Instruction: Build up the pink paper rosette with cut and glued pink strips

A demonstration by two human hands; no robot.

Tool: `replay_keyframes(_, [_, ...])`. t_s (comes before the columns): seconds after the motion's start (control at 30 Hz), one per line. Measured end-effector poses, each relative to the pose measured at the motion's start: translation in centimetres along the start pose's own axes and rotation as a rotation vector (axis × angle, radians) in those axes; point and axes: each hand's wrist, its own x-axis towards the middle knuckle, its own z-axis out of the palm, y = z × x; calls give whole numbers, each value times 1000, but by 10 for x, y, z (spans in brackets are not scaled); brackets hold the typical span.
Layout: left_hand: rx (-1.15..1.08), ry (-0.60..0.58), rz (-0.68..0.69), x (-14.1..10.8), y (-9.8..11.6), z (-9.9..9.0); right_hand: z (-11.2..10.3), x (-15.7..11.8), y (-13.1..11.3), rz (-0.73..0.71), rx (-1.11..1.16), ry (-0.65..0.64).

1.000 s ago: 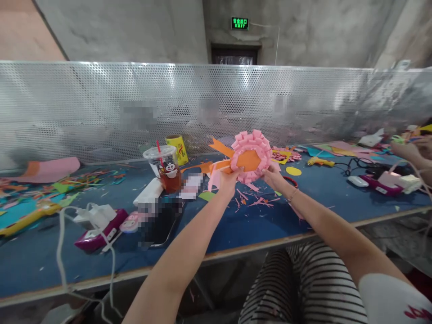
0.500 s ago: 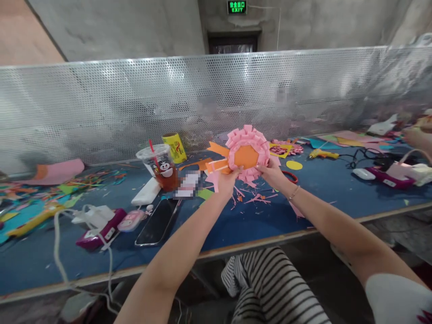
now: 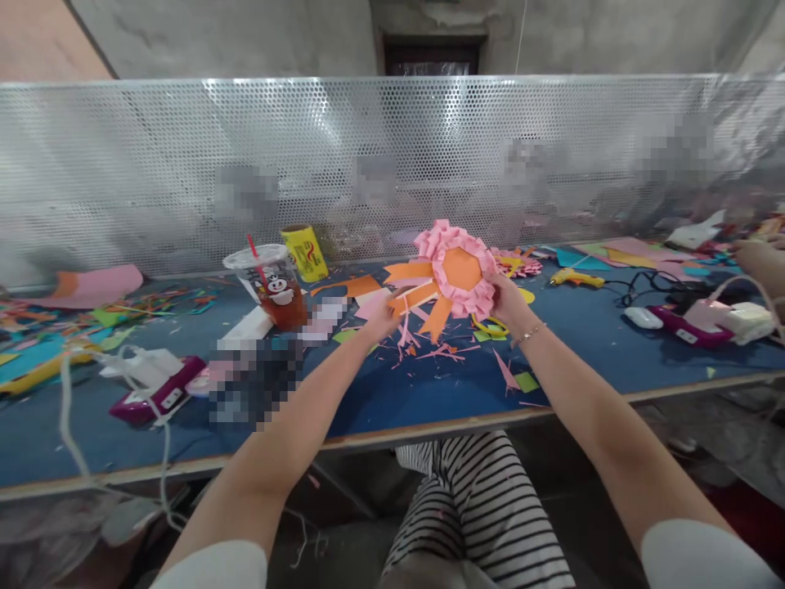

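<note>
A paper rosette with a pink looped rim, an orange centre and orange tails is held up above the blue table. My right hand grips its pink rim at the right. At the left, my left hand pinches the end of an orange tail that carries a pale strip. Pink paper scraps lie on the table beneath the rosette.
On the left are a drink cup, a yellow roll and a purple power strip with white cables. A yellow glue gun lies right. Behind stands a perforated metal screen. Another person's hand shows far right.
The rosette has tilted, and its orange tails now show more fully. My left hand has shifted left, from the rim to a tail's end. The camera view has shifted too.
</note>
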Motion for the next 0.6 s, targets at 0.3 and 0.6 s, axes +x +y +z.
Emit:
replay_keyframes(0.3, [-222,-111,-258,17,0,-18,-6,-2,0,122,-129,-79])
replay_keyframes(0.6, [-152,-34,-337,4,-2,3,-2,-1,3,136,-254,-231])
